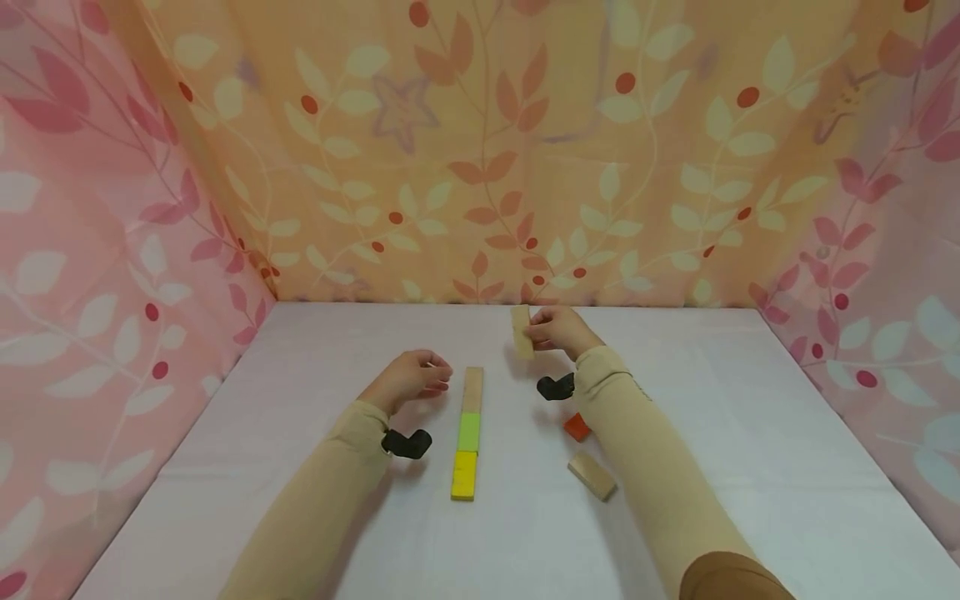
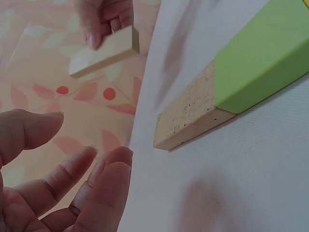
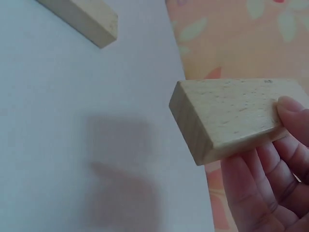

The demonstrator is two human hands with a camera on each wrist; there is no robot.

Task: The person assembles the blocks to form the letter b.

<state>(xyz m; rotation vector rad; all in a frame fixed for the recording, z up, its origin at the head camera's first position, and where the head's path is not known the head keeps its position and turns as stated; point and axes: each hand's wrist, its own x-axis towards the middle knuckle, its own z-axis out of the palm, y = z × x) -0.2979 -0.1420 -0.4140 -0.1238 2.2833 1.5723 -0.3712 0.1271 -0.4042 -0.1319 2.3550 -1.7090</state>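
Between thumb and fingers my right hand (image 1: 561,331) pinches a plain wooden block (image 1: 522,332), raised above the far part of the table. The right wrist view shows this held block (image 3: 231,113) up close, with its shadow on the cloth. On the table lies a straight row of blocks, end to end: a plain wooden block (image 1: 472,390) at the far end, a light green block (image 1: 468,432) in the middle, a yellow block (image 1: 464,476) nearest me. My left hand (image 1: 412,379) hovers left of the row's far end, fingers loosely bent and holding nothing.
Right of the row, an orange-red block (image 1: 577,427) lies partly hidden by my right sleeve. Nearer me sits another plain wooden block (image 1: 592,476), lying at an angle. A white cloth covers the table (image 1: 300,400). Patterned curtains (image 1: 480,150) rise behind it and at both sides.
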